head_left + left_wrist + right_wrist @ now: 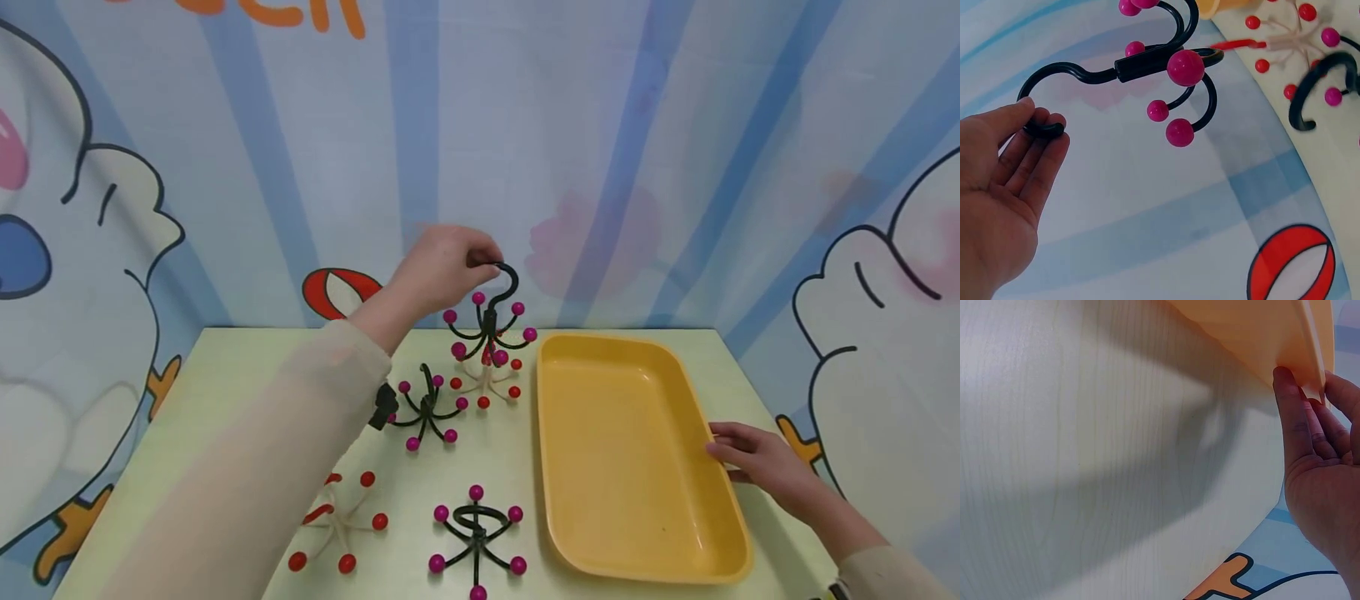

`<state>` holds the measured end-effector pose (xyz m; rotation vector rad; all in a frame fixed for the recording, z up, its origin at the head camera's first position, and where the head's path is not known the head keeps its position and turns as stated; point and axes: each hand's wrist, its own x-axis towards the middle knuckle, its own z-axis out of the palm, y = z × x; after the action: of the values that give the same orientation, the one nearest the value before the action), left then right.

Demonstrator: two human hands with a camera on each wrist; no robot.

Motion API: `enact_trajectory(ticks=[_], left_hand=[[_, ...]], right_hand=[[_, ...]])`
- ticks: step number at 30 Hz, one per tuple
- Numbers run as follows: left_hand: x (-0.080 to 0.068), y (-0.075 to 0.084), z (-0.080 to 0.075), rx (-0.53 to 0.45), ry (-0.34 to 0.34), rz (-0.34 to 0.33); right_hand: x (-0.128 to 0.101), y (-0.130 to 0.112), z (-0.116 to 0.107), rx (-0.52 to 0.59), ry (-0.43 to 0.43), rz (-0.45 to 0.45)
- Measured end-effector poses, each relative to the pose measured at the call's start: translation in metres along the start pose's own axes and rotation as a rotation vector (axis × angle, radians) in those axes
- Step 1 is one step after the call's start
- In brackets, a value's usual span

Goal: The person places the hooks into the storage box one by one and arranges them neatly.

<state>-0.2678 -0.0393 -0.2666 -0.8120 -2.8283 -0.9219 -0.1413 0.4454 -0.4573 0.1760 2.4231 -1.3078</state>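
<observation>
My left hand holds up a black multi-arm hook, pinching the curved end of its stem between thumb and fingers. Magenta balls tip its arms, which hang over the table, as the left wrist view also shows for the hook. On the right, my right hand grips the side rim of a yellow tray. In the right wrist view the thumb and fingers of that hand lie on either side of the tray's edge.
Another black hook stands left of the tray, and a third black hook lies nearer the front. Two white hooks with red balls, one hook at front left and one hook behind, share the table. A printed curtain hangs behind.
</observation>
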Motion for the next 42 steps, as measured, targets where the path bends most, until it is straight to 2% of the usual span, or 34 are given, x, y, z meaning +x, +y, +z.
enact_trajectory(ticks=[6, 18, 25, 30, 35, 42], left_hand=[[0.012, 0.017, 0.023, -0.041, -0.040, 0.008], [0.029, 0.041, 0.065, -0.080, -0.058, 0.050], [0.032, 0.047, 0.088, -0.081, -0.032, 0.028], [0.034, 0.047, 0.103, -0.093, -0.014, 0.038], [0.035, 0.047, 0.119, -0.090, -0.019, 0.048], [0.035, 0.044, 0.141, -0.092, -0.038, 0.023]], right_hand=[[-0.001, 0.001, 0.001, -0.001, -0.003, 0.000], [-0.002, -0.002, 0.006, 0.009, -0.002, -0.015], [-0.002, -0.002, 0.009, 0.025, -0.004, -0.018], [-0.002, -0.003, 0.010, 0.021, 0.001, -0.026], [-0.003, -0.004, 0.010, 0.022, 0.000, -0.022], [-0.003, -0.003, 0.010, 0.032, -0.005, -0.021]])
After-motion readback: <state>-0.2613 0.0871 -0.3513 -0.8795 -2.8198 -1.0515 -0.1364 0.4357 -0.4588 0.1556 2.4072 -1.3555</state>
